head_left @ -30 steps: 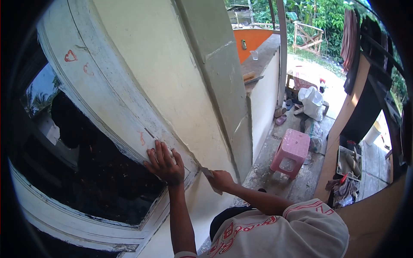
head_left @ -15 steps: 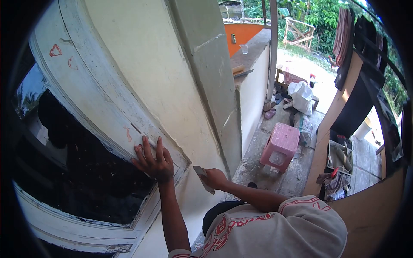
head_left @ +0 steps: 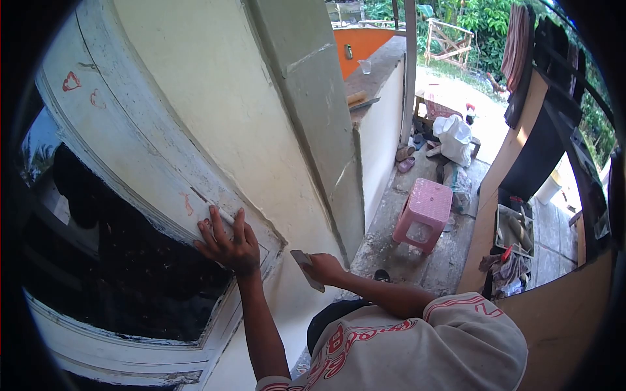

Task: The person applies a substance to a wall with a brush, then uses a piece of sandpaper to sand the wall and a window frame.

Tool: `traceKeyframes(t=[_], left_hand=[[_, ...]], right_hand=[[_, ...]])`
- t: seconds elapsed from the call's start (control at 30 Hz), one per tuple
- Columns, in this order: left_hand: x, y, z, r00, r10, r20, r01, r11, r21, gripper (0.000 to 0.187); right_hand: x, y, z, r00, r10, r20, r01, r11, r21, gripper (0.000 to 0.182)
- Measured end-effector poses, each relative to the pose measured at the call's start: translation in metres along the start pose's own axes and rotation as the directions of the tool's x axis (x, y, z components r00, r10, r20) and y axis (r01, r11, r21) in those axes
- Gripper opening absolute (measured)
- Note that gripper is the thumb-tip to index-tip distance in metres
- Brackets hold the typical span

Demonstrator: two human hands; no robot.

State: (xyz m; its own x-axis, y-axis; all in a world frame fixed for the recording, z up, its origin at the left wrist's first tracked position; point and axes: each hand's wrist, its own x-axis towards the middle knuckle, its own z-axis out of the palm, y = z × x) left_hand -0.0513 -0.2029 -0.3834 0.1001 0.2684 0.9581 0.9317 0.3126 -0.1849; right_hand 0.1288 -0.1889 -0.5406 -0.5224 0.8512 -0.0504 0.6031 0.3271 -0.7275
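Note:
My left hand (head_left: 229,244) lies on the white-painted window frame (head_left: 153,166), near its lower corner, with its fingers spread. A small pale strip shows between two of those fingers, by a dark groove in the paint. Low and to the right, my right hand (head_left: 326,269) is wrapped round a putty knife (head_left: 304,266). Its flat, broad blade is tilted and stands close to the cream wall (head_left: 274,195). Dark glass (head_left: 143,260) fills the frame to the left. Red heart-shaped marks (head_left: 71,81) are on the frame's upper part.
A pink plastic stool (head_left: 427,205) stands on the paint-spotted floor. Behind it are shoes (head_left: 405,159), a white sack (head_left: 454,138) and a plastic bag (head_left: 460,189). A ledge (head_left: 378,72) bears a clear cup (head_left: 365,66). Cloths (head_left: 515,42) hang at the upper right.
The view has shifted slightly, so the surroundings sit a little higher and further left. Both hands keep nearly the same pose, and the putty knife stays in my right hand.

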Motion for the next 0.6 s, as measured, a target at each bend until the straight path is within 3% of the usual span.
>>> traceKeyframes(t=[0.37, 0.6], left_hand=[[-0.0012, -0.0003, 0.0023, 1.0, 0.003, -0.017, -0.003, 1.0, -0.006, 0.021], [-0.0008, 0.0004, 0.0021, 1.0, 0.002, -0.018, -0.002, 1.0, -0.013, 0.022]], right_hand=[[-0.0062, 0.0027, -0.0024, 0.999, 0.017, -0.032, -0.016, 0.998, 0.055, 0.043], [-0.0069, 0.0066, -0.006, 0.999, 0.034, -0.018, -0.033, 0.999, 0.003, 0.036]])
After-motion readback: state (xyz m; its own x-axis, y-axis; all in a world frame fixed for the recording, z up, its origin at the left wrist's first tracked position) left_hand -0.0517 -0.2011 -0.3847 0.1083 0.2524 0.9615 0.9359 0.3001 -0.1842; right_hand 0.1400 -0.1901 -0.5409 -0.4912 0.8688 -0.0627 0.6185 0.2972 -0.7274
